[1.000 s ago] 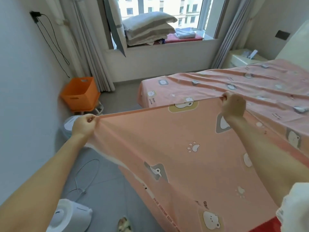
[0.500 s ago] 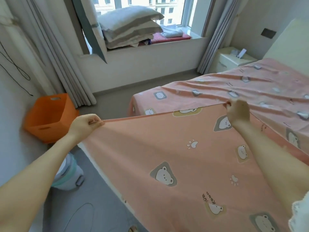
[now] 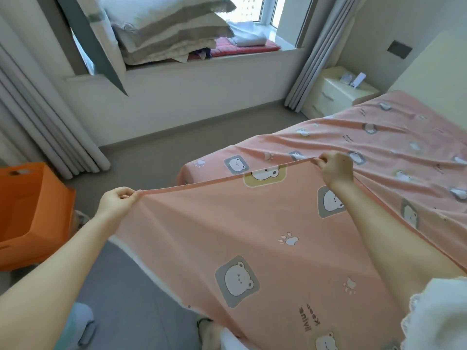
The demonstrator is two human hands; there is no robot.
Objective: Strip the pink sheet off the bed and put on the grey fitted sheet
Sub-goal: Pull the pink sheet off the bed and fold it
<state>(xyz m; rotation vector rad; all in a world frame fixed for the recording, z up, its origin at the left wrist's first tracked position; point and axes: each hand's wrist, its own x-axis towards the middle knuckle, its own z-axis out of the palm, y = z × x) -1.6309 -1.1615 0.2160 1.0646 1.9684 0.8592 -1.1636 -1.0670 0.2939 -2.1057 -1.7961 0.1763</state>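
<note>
Pink sheet (image 3: 252,236): I see its near end lifted off the bed (image 3: 149,270), hem pulled taut between both hands, the rest spread over the bed. Left hand (image 3: 116,203): pinching the hem. Right hand (image 3: 334,168): gripping the hem. Orange box (image 3: 32,210): floor, left.

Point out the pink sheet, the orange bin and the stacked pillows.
pink sheet (image 3: 227,218), head view, plain patch of the lifted part.
orange bin (image 3: 48,218), head view, its outer side wall.
stacked pillows (image 3: 174,30), head view, side of the middle pillow.
</note>
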